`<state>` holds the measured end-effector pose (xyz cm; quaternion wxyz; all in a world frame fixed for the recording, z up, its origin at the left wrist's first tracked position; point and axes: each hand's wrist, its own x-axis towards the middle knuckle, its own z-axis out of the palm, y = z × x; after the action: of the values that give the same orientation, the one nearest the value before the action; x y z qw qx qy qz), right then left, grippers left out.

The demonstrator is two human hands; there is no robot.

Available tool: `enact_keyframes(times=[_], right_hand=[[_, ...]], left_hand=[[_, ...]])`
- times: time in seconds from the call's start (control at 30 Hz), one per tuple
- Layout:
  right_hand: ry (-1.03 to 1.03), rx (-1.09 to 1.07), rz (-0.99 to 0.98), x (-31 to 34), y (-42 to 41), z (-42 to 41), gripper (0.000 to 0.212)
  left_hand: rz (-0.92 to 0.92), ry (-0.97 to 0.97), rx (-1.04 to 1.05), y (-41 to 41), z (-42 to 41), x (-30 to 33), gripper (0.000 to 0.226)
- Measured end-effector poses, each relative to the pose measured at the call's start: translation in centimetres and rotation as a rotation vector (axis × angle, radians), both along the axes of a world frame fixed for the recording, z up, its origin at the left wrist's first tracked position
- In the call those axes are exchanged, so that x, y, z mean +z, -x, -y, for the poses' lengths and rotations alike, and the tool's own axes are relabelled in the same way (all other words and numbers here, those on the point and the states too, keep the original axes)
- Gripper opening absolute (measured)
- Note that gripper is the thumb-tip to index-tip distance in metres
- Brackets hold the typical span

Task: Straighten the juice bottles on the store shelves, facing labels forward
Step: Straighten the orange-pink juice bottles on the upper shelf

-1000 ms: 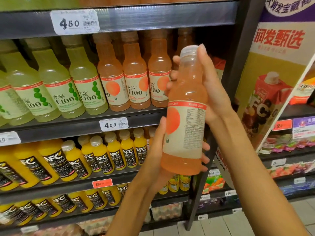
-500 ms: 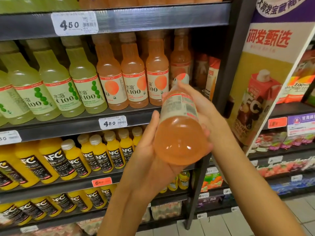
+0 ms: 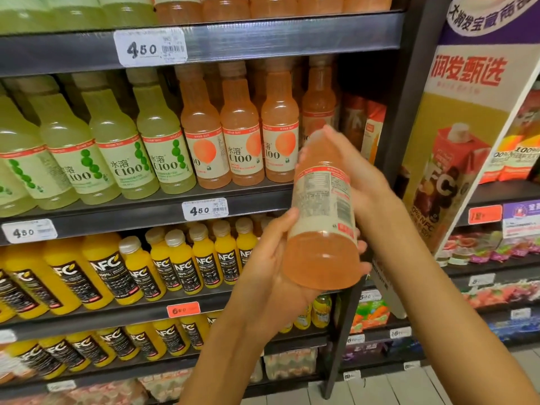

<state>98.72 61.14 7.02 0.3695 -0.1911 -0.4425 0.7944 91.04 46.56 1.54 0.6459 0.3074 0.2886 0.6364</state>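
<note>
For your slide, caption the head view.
Both hands tilt a peach C100 bottle toward the shelf.

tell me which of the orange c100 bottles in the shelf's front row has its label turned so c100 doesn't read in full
The leftmost orange bottle, beside the green ones: only "0" shows. The middle front one reads C100 in full.

You hold a peach bottle point(image 3: 323, 217) in both hands, tilted with its neck toward the shelf point(image 3: 239, 200) and its base toward you, the printed back of its label facing you. Your left hand point(image 3: 274, 276) cups the base from below and the left; your right hand point(image 3: 359, 176) wraps the upper body from the right. Behind it stand peach bottles point(image 3: 242, 147) with labels mostly forward, and green bottles point(image 3: 117, 153) to their left. Orange NFC bottles point(image 3: 175, 264) fill the shelf below. Price tags point(image 3: 204, 210) reading 4.50 sit on the shelf edges. A poster point(image 3: 467, 141) stands to the right.
</note>
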Motion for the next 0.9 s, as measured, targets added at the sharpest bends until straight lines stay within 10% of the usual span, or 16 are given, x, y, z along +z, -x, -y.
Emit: enact_keyframes(times=[0.2, 0.37, 0.57, 0.77, 0.9], right_hand=[[-0.436, -0.197, -0.036, 3.3, -1.0, 1.8, 0.032], [-0.702, -0.239, 0.207, 3.6, -1.8, 3.0, 0.038], [-0.879, -0.23, 0.006, 2.5, -2.1, 4.6, 0.028], [-0.999, -0.252, -0.028, 1.4, -1.8, 6.0, 0.045], [-1.025, -0.078, 0.036, 2.7, -3.2, 4.1, 0.045]], left_hand=[[-0.643, -0.08, 0.198, 0.4, -0.3, 0.1, 0.053], [-0.7, -0.218, 0.434, 0.2, -1.6, -0.7, 0.054], [-1.053, -0.295, 0.713, 0.3, -3.2, -2.3, 0.079], [-0.935, -0.272, 0.882, -0.9, -4.6, -2.2, 0.082], [-0.885, -0.337, 0.638, 1.0, -4.4, -2.0, 0.066]])
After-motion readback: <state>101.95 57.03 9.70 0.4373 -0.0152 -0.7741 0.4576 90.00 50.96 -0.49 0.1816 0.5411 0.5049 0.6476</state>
